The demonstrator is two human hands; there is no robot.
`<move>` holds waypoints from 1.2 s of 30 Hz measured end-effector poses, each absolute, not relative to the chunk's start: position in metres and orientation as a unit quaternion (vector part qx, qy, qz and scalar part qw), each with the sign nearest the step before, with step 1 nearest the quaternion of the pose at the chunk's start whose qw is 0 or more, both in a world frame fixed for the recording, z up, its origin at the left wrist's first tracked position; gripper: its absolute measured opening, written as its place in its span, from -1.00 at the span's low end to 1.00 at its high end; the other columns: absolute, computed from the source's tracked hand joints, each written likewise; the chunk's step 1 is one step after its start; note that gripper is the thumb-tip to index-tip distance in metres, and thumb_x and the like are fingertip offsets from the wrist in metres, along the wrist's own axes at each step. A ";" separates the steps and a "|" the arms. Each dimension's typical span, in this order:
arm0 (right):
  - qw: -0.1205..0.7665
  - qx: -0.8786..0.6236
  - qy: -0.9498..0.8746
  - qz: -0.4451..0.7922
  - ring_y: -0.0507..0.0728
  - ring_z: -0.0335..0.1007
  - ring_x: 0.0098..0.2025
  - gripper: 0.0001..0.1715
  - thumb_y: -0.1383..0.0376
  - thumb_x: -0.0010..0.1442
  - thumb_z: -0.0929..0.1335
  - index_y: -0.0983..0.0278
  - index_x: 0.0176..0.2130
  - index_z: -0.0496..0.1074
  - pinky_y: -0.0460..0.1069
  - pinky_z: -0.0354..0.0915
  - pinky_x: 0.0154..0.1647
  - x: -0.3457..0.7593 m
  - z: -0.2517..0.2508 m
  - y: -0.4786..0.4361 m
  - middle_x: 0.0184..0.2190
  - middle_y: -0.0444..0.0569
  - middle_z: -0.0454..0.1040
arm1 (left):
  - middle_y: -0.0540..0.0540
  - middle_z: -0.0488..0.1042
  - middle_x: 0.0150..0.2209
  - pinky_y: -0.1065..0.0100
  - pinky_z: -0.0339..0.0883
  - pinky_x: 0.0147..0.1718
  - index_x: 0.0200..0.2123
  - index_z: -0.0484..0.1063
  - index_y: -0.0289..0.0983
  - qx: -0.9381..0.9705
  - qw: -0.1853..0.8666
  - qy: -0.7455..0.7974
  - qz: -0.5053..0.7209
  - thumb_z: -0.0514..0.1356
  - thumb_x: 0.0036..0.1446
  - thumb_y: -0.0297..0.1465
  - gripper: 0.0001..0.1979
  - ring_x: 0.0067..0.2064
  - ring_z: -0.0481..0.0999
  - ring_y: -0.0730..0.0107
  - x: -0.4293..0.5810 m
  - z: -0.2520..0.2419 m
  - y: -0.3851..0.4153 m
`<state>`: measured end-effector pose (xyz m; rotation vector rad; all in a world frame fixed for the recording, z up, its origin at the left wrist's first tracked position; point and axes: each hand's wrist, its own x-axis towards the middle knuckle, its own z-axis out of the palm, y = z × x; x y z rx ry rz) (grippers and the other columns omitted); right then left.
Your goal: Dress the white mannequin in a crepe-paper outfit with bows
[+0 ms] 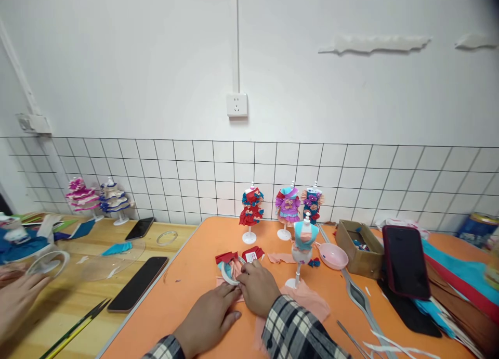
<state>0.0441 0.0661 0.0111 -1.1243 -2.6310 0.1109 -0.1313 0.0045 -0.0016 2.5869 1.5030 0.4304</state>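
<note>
My left hand (212,313) lies on the orange board, fingers stretched forward and thumb apart, its fingertips close to my right fingers. My right hand (259,290) is closed at the right rim of a white tape roll (230,282); its fingertips are partly hidden. Pink and blue cloth shows inside the ring. Around it lie red fabric pieces (226,257) and a red piece with a white label (253,254). Peach gauze (310,299) spreads beneath my right forearm. Just beyond stands a small dress form (306,236) with a blue and pink top.
Three dressed mini mannequins, one in red (252,208), stand at the back. Rightward are a pink bowl (333,256), a cardboard box (359,249), a phone (406,263) and tweezers (353,339). On the left wooden table, another person's hand (23,296) holds a tape roll (64,260).
</note>
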 end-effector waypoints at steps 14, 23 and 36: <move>0.114 -0.458 -0.880 0.050 0.18 0.45 -0.23 -0.70 0.39 0.15 0.24 0.18 -0.15 0.46 0.01 0.21 -0.29 0.101 0.091 -0.004 -0.27 0.01 0.55 | -0.09 0.53 -0.36 0.29 0.31 -0.30 -0.14 0.42 -0.19 0.884 -0.170 0.364 0.238 0.02 0.23 -0.55 -0.75 -0.30 0.46 0.27 -0.146 0.009 -0.014; 0.218 -0.536 -0.813 0.062 0.15 0.38 -0.21 -0.67 0.37 0.26 0.16 0.23 -0.21 0.48 0.02 0.22 -0.20 0.244 0.014 -0.022 -0.28 0.02 0.50 | -0.19 0.49 -0.06 0.24 0.35 -0.14 -0.01 0.39 -0.20 0.900 0.060 0.358 0.241 0.14 0.20 -0.43 -0.72 -0.07 0.45 0.20 -0.049 0.002 -0.035; 0.115 -0.480 -0.857 0.149 0.19 0.30 -0.07 -0.70 0.12 0.04 0.43 0.18 -0.20 0.46 0.05 0.19 -0.10 0.237 -0.001 -0.016 -0.16 -0.07 0.43 | -0.01 0.53 -0.15 0.37 0.31 -0.12 -0.20 0.42 -0.13 0.925 0.144 0.314 0.158 0.18 0.08 -0.56 -0.75 -0.13 0.48 0.32 -0.049 0.009 -0.019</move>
